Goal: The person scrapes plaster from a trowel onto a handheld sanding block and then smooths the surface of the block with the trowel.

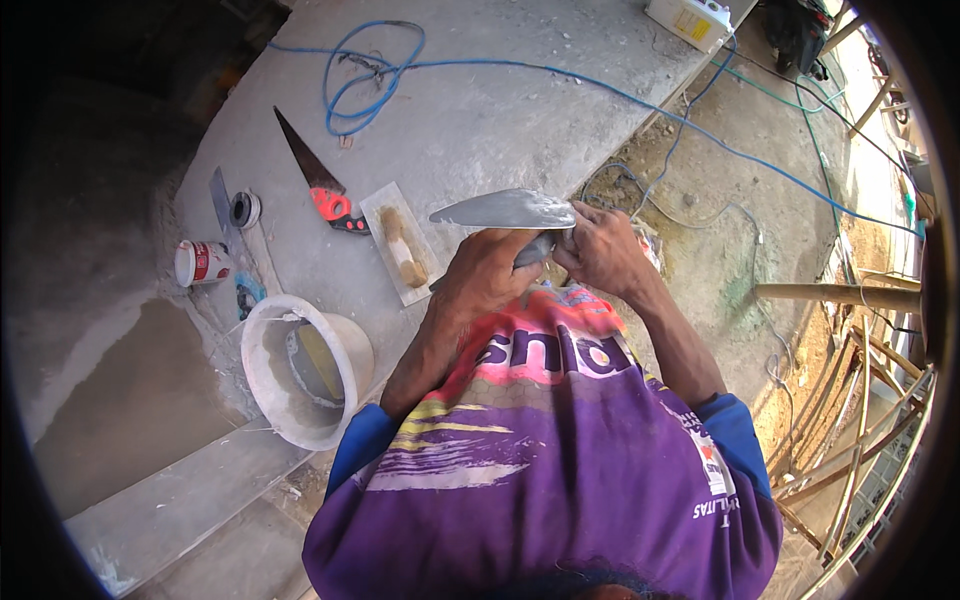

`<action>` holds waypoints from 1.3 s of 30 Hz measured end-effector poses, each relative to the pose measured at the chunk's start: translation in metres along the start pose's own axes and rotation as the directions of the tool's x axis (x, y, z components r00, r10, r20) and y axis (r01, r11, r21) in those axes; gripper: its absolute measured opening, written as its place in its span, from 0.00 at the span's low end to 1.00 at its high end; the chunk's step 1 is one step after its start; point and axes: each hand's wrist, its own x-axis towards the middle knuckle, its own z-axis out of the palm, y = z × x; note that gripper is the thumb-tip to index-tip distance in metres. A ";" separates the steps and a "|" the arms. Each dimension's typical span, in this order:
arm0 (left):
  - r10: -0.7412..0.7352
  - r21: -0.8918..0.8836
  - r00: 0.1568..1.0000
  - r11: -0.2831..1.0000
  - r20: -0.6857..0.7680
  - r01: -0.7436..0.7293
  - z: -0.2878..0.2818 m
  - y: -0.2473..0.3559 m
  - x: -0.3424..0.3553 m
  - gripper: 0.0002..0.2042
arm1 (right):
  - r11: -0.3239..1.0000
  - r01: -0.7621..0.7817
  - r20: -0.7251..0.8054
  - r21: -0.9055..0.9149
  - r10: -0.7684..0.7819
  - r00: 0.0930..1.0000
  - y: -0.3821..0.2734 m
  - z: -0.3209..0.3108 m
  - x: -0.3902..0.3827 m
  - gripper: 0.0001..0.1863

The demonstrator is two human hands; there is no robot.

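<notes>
Trowel (505, 210): grey, mortar-smeared, held level at chest height over the slab (480, 120). Left hand (487, 275) clenched on its handle; right hand (600, 250) pinching the blade's right end. On the slab: 1 white bucket (262, 375), 1 float (400, 245), 1 red-handled saw (315, 180), blue cable (370, 75), 1 small white-and-red can (200, 262), possibly paint. White-and-yellow box (690, 18) at far edge.

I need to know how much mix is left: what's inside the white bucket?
Inside the white bucket, grey plaster coats the walls, and a flat yellowish tool leans against the inner side. The near wall hides the bottom, so how much is left cannot be seen.
</notes>
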 end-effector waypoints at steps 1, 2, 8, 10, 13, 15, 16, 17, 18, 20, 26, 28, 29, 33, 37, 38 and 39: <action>-0.030 -0.028 0.999 0.999 0.041 0.031 -0.002 -0.002 -0.002 0.19 | 0.999 0.012 0.007 0.036 -0.012 1.000 0.000 0.001 0.000 0.07; -0.058 -0.054 0.995 0.997 0.083 0.063 -0.005 -0.005 -0.005 0.18 | 0.997 0.022 0.013 0.072 -0.023 1.000 0.001 0.002 0.000 0.07; 0.069 -0.264 0.973 0.964 0.219 -0.009 -0.022 -0.031 -0.012 0.12 | 0.796 -0.338 0.283 0.502 0.218 0.934 -0.002 0.003 -0.005 0.05; 0.096 -0.365 0.969 0.931 0.229 -0.006 -0.026 -0.038 -0.015 0.12 | 0.690 -0.447 0.353 0.570 0.285 0.891 -0.006 0.006 -0.007 0.05; 0.059 -0.464 0.966 0.883 0.254 0.068 -0.031 -0.045 -0.015 0.14 | 0.549 -0.517 0.362 0.657 0.373 0.855 -0.008 0.014 -0.013 0.06; 0.013 -0.449 0.949 0.883 0.315 0.137 -0.034 -0.047 -0.011 0.15 | 0.480 -0.495 0.294 0.724 0.435 0.851 -0.013 0.018 -0.018 0.06; 0.002 -0.464 0.950 0.873 0.311 0.151 -0.034 -0.048 -0.010 0.15 | 0.462 -0.484 0.281 0.743 0.441 0.852 -0.014 0.019 -0.019 0.08; -0.010 -0.480 0.952 0.862 0.307 0.164 -0.032 -0.050 -0.011 0.15 | 0.440 -0.486 0.282 0.755 0.452 0.847 -0.017 0.017 -0.019 0.08; -0.018 -0.495 0.953 0.851 0.304 0.174 -0.030 -0.052 -0.008 0.15 | 0.421 -0.486 0.278 0.766 0.465 0.841 -0.020 0.013 -0.017 0.08; -0.053 -0.520 0.935 0.819 0.352 0.242 -0.031 -0.050 0.002 0.14 | 0.411 -0.494 0.283 0.766 0.474 0.834 -0.019 0.012 -0.011 0.09; -0.107 -0.506 0.922 0.810 0.372 0.298 -0.017 -0.067 0.034 0.12 | 0.165 -0.370 0.283 0.914 0.392 0.875 0.023 0.032 -0.004 0.06; -0.161 -0.482 0.902 0.800 0.400 0.357 -0.012 -0.071 0.040 0.13 | 0.071 -0.365 0.312 0.928 0.383 0.869 0.039 0.039 -0.001 0.05; -0.199 -0.464 0.881 0.788 0.429 0.404 -0.010 -0.071 0.043 0.13 | 0.024 -0.361 0.326 0.932 0.379 0.866 0.046 0.042 -0.001 0.05; -0.261 -0.522 0.850 0.695 0.458 0.495 0.000 -0.073 0.058 0.14 | -0.057 -0.332 0.329 0.941 0.369 0.869 0.069 0.046 -0.002 0.05; -0.327 -0.489 0.865 0.723 0.381 0.488 0.008 -0.077 0.072 0.13 | 0.168 -0.398 0.260 0.902 0.525 0.810 0.080 0.033 0.006 0.10; -0.328 -0.466 0.880 0.754 0.343 0.463 0.014 -0.085 0.072 0.13 | 0.312 -0.439 0.214 0.842 0.554 0.804 0.083 0.028 0.003 0.11; -0.327 -0.441 0.896 0.785 0.299 0.434 0.016 -0.090 0.074 0.13 | 0.447 -0.473 0.162 0.759 0.574 0.803 0.085 0.022 0.001 0.11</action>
